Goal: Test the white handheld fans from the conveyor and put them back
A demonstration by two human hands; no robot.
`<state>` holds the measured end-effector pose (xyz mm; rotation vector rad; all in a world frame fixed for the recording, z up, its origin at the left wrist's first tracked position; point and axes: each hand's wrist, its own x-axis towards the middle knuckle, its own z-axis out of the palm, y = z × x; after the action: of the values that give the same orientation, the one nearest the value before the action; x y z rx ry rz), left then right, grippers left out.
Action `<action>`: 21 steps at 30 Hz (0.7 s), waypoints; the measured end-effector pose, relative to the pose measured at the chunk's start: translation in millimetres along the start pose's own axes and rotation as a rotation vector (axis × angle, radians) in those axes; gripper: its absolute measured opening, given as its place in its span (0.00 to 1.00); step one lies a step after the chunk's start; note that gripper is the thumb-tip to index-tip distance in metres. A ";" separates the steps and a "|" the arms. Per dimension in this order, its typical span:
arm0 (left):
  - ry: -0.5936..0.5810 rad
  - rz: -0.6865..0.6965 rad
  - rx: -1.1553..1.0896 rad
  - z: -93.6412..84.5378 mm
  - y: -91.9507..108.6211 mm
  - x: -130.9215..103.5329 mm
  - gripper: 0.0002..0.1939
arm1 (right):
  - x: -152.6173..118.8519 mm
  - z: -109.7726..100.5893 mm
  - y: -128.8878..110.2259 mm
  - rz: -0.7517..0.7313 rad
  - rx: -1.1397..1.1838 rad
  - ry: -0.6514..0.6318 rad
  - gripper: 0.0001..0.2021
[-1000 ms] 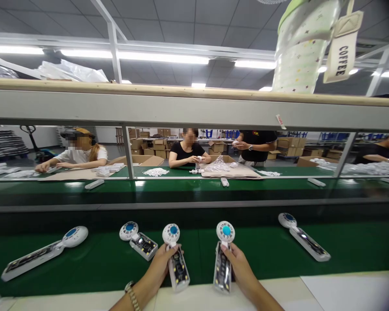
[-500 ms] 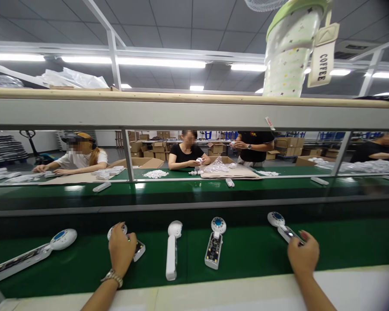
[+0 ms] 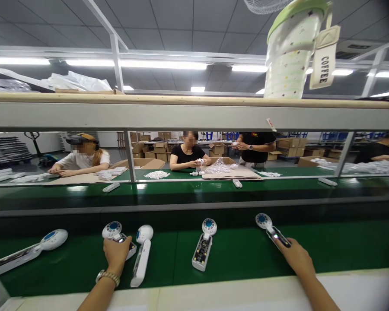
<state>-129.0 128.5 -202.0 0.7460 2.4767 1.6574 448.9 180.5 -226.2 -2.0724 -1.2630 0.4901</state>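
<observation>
My left hand (image 3: 116, 252), with a watch on the wrist, grips a white handheld device (image 3: 113, 227) with a round, blue-centred head. Circuit parts and a small light show in its handle, which my fingers partly hide. At the right, my right hand (image 3: 296, 255) is closed on the handle end of a similar round-headed device (image 3: 264, 220), whose handle has a lit spot and a dark panel. Right beside my left hand lies a white device on its side (image 3: 141, 259). Between the hands rests another device with its circuit board exposed (image 3: 202, 250).
Another device (image 3: 53, 239) lies at the far left of the green conveyor belt (image 3: 236, 259). A shelf (image 3: 181, 114) crosses above, bearing a cup (image 3: 288, 56). Several co-workers sit or stand beyond, near white parts (image 3: 157, 174) and cardboard boxes. A white ledge (image 3: 214, 298) borders the near side.
The loose devices on the belt have shifted left, the side-lying one coming close to my left hand. My right hand has closed more fully around its device's handle, which has also shifted left.
</observation>
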 end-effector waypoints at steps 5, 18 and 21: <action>-0.017 -0.110 -0.014 -3.1 1.3 1.4 0.42 | -6.3 8.0 -9.6 -0.013 0.140 -0.030 0.26; -0.085 -0.335 -0.542 -3.4 14.5 -16.1 0.12 | -21.7 28.7 -23.1 0.105 1.140 -0.148 0.22; -0.156 -0.329 -0.695 -2.3 20.6 -20.4 0.09 | -27.4 27.6 -28.8 0.103 1.261 -0.213 0.19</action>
<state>-104.5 124.0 -187.0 0.3369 1.6187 2.0214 400.8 174.8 -226.4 -1.0060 -0.6105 1.1890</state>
